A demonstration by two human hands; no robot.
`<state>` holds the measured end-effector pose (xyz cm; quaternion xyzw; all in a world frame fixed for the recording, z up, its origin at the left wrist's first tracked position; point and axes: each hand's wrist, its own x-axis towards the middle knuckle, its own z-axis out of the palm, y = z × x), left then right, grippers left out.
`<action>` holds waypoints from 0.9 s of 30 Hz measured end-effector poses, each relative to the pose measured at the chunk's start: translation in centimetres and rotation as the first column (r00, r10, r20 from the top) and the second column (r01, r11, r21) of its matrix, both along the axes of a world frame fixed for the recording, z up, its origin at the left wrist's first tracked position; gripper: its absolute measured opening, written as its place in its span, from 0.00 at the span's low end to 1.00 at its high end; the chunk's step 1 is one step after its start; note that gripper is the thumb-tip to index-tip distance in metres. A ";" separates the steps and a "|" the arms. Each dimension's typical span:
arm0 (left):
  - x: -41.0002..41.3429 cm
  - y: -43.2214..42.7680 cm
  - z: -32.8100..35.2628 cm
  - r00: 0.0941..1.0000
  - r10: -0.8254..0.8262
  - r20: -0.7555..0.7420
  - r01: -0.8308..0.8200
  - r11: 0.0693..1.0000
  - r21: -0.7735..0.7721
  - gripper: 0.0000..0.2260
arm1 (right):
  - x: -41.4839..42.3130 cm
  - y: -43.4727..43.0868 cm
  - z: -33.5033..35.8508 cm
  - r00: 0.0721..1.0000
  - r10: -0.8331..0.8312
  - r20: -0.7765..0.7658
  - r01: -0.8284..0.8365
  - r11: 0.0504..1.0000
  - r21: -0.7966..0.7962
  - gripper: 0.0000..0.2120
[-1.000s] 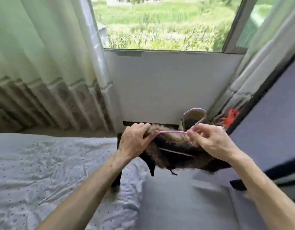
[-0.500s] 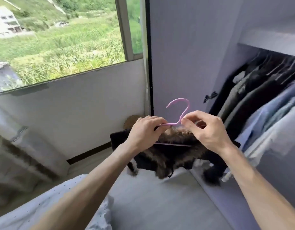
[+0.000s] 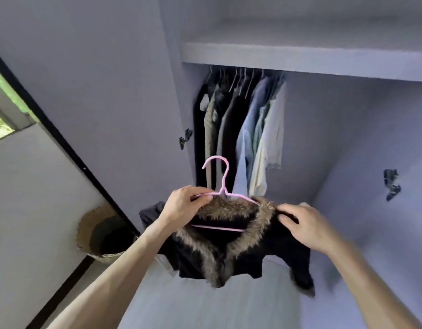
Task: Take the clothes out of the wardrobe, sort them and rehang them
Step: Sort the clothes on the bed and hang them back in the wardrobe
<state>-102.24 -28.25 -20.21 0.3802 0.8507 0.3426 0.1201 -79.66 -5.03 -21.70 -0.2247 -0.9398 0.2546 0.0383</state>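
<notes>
A black jacket with a brown fur collar (image 3: 229, 248) hangs on a pink hanger (image 3: 219, 184) held up in front of the open wardrobe (image 3: 324, 138). My left hand (image 3: 184, 205) grips the hanger's left arm and the collar. My right hand (image 3: 305, 226) pinches the jacket's right shoulder over the hanger's right end. The hanger's hook points up, below the rail. Inside the wardrobe, several dark, beige and pale blue garments (image 3: 243, 129) hang on the left part of the rail.
The wardrobe's open left door (image 3: 110, 91) stands on the left, with a shelf (image 3: 300, 58) above the rail. A woven basket (image 3: 100, 233) sits on the floor by the wall at the lower left. A window corner (image 3: 1, 124) shows at far left.
My view has swung right from the window and bed to the open wardrobe. Both hands carried the jacket on its hanger along and raised it; my right hand slid out to the shoulder.
</notes>
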 end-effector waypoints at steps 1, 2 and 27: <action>-0.1 0.9 -0.1 0.999 -0.035 -0.009 0.035 0.999 -0.019 0.08 | 0.7 0.0 -0.2 1.000 -0.011 0.025 0.010 0.999 0.036 0.10; -0.2 1.7 -0.2 0.998 -0.064 -0.017 0.064 0.998 -0.030 0.08 | 1.2 -0.1 -0.1 0.998 -0.031 0.055 0.028 0.998 0.051 0.07; -4.6 14.3 2.5 0.909 -0.411 -0.067 0.373 0.875 -0.310 0.28 | 4.7 -0.8 -1.2 0.878 -0.469 0.095 0.447 0.732 -0.513 0.09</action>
